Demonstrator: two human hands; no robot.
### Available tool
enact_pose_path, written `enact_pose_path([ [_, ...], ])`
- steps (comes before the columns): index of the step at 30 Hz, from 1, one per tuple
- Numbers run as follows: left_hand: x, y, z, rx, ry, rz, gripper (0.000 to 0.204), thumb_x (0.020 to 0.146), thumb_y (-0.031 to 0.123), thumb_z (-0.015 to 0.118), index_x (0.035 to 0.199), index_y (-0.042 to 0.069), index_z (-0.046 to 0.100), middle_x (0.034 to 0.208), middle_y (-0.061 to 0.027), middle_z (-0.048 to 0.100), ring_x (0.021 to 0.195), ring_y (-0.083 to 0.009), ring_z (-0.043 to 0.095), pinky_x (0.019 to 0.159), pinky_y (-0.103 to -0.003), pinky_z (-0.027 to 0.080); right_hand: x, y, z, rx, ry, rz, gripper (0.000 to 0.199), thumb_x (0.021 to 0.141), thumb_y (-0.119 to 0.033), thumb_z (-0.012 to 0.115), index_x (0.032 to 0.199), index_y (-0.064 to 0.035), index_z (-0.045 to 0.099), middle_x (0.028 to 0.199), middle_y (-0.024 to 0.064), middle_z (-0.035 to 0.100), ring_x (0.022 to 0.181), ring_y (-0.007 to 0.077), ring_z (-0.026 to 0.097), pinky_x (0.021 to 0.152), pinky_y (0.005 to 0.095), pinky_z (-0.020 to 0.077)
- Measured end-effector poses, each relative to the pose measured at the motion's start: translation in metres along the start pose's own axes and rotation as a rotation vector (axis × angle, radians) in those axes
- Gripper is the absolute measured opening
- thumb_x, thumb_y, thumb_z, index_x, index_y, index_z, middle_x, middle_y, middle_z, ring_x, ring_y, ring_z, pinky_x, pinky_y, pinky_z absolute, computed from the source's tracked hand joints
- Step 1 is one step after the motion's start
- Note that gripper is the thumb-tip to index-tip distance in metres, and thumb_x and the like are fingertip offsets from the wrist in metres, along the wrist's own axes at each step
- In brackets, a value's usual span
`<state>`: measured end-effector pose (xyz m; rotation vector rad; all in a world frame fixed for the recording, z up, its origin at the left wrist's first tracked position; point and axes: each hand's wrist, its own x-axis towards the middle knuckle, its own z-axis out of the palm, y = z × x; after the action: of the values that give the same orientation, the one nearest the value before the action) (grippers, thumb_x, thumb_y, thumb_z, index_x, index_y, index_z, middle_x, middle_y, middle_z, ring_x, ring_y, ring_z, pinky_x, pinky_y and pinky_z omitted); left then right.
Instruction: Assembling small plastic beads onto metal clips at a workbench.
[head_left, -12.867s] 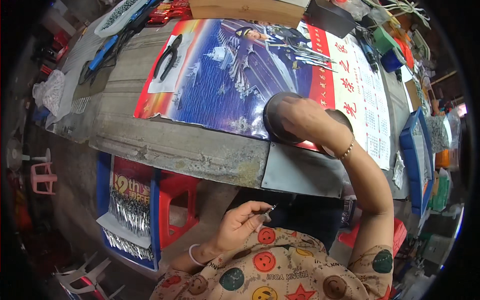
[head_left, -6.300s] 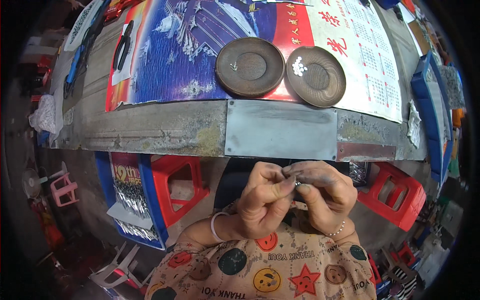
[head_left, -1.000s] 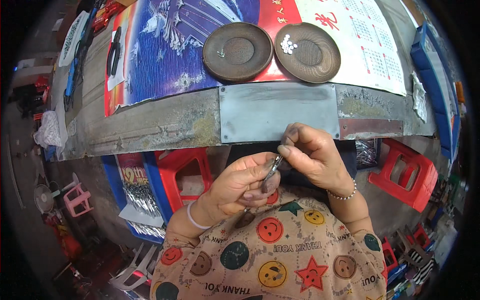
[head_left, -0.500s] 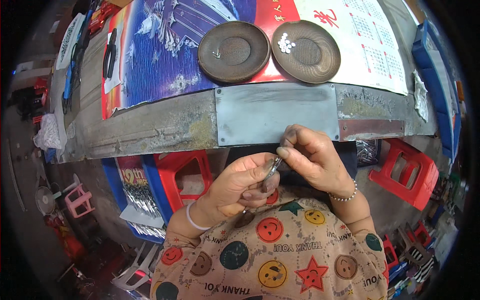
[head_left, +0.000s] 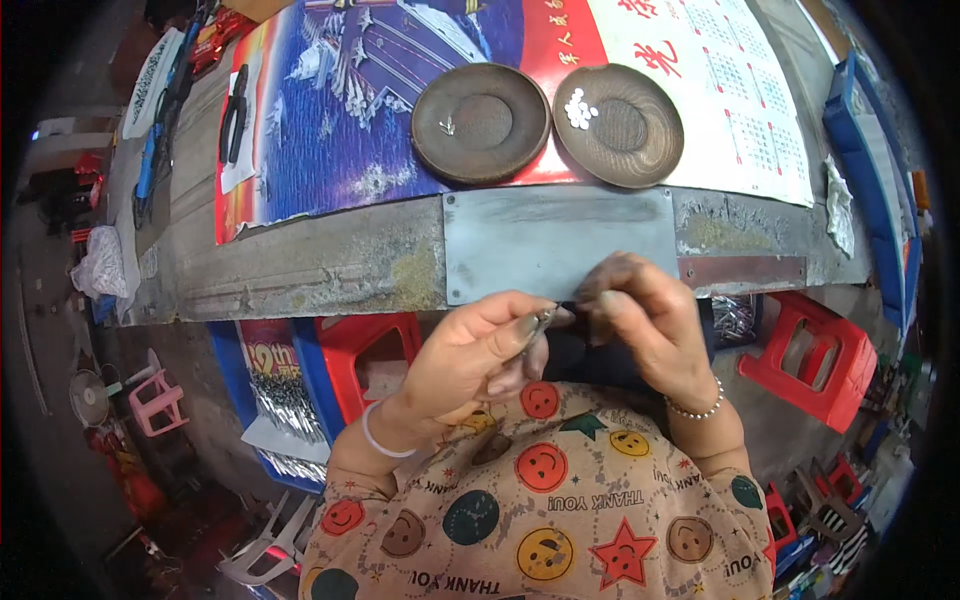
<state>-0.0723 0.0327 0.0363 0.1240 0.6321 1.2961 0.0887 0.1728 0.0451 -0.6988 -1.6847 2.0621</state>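
Observation:
My left hand (head_left: pixel 470 355) is closed, pinching a small, slim silvery metal piece (head_left: pixel 541 322) between thumb and fingers, in front of the table edge. Just right of it is my right hand (head_left: pixel 648 325), apart from the piece. Its curled fingers are blurred and darkened at the tips, so whether they hold anything is unclear. Beyond the hands a grey metal plate (head_left: pixel 560 245) lies at the table's front edge. Behind that sit two round brown dishes: the left dish (head_left: pixel 520 105) has a few tiny metal pins (head_left: pixel 447 127), the right dish (head_left: pixel 655 135) several small white discs (head_left: pixel 578 110).
Black-handled pliers (head_left: pixel 235 115) lie on the table's left over a printed poster (head_left: pixel 330 150). Below the edge stand a blue bin (head_left: pixel 310 380) of silvery metal parts, a red stool (head_left: pixel 370 350) and another red stool (head_left: pixel 820 350). A blue tray (head_left: pixel 870 160) is at the far right.
My right hand has moved away from the metal piece to the right, opening a gap between the hands. My left hand still pinches the piece. The view has shifted slightly.

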Motion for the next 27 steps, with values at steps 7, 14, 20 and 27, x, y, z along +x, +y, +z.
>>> enact_pose_path([
  [7,0.014,0.055,0.005,1.091,0.175,0.424,0.026,0.094,0.008,0.051,0.117,-0.002,0.059,0.089,-0.0040,0.058,0.068,-0.0074,0.046,0.062,-0.019,0.038,-0.004,0.007,-0.036,-0.356,0.269,-0.168,0.011,0.088,-0.006,0.057,0.084,0.0043,0.055,0.075,0.0096,0.056,0.061,0.0155,0.052,0.055,0.0259,0.0422],
  [14,0.054,0.071,0.007,1.788,0.141,0.589,0.020,0.080,-0.001,0.059,0.099,0.004,0.065,0.082,-0.0113,0.053,0.074,-0.0290,0.060,0.061,-0.036,0.047,0.000,0.023,-0.041,-0.391,0.292,-0.420,0.010,0.081,-0.002,0.061,0.083,0.0044,0.053,0.075,0.0125,0.057,0.063,0.0218,0.052,0.058,0.0289,0.0433],
  [20,0.064,0.079,0.002,2.078,-0.010,0.598,0.024,0.077,0.003,0.059,0.100,0.004,0.064,0.084,-0.0109,0.050,0.069,-0.0256,0.059,0.059,-0.036,0.048,0.003,0.021,-0.044,-0.407,0.225,-0.472,0.010,0.077,0.001,0.061,0.081,0.0058,0.053,0.072,0.0137,0.056,0.061,0.0214,0.053,0.055,0.0282,0.0434],
  [27,0.055,0.091,-0.003,2.200,-0.092,0.532,0.027,0.076,0.004,0.059,0.103,0.004,0.062,0.083,-0.0102,0.048,0.068,-0.0237,0.059,0.053,-0.035,0.048,0.005,0.017,-0.045,-0.423,0.221,-0.448,0.010,0.076,0.002,0.062,0.080,0.0060,0.054,0.072,0.0138,0.056,0.062,0.0226,0.054,0.056,0.0288,0.0441],
])
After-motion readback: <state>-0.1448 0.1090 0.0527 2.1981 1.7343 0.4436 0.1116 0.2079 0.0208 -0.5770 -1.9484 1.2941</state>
